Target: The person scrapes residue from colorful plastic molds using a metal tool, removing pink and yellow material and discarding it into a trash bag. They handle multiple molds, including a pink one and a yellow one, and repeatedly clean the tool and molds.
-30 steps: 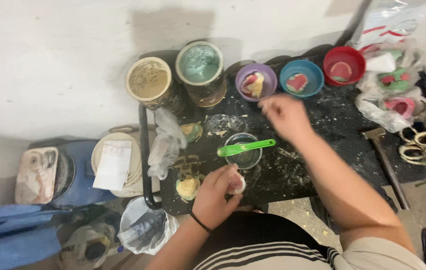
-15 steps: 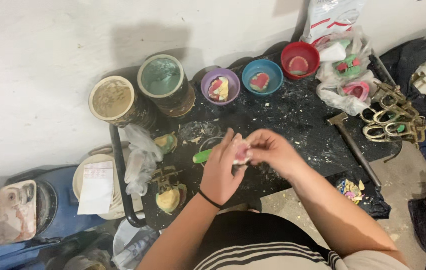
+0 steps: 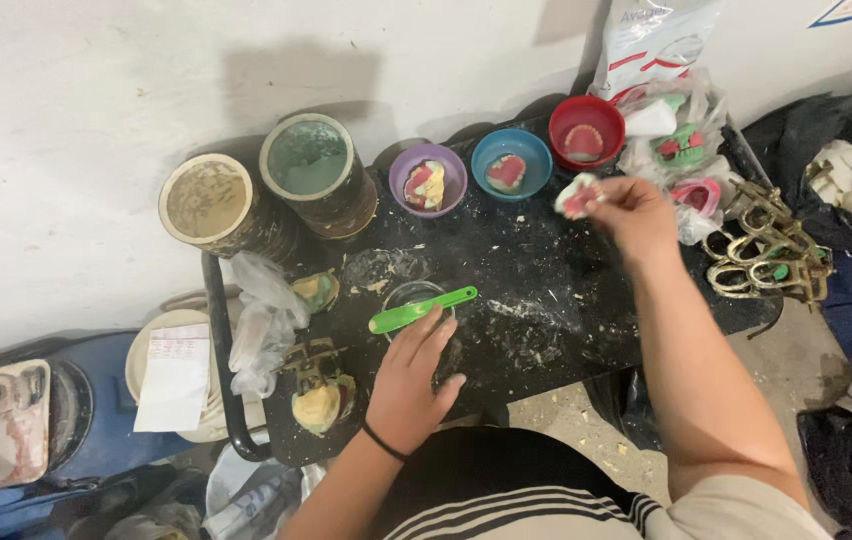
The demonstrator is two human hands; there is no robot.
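My right hand point(image 3: 634, 215) holds a small pink and white dental cast point(image 3: 578, 196) just in front of the red bowl point(image 3: 586, 130). My left hand point(image 3: 414, 375) rests flat and empty on the black tray point(image 3: 526, 290), fingers spread, touching a clear cup point(image 3: 414, 300) that has a green spatula point(image 3: 421, 310) lying across it. A blue bowl point(image 3: 511, 163) and a purple bowl point(image 3: 428, 180) each hold a cast.
Two round tins point(image 3: 208, 200) point(image 3: 308, 160) stand at the tray's far left. Clear bags with casts point(image 3: 681, 150) and brass clamps point(image 3: 766, 250) lie at the right. A yellowish mould point(image 3: 318, 400), a plastic bag point(image 3: 261, 320) and a white lid with paper point(image 3: 176, 375) sit left.
My hands were together over the tray holding the cast. My right hand has carried it out towards the red bowl, and my left hand has dropped flat beside the cup.
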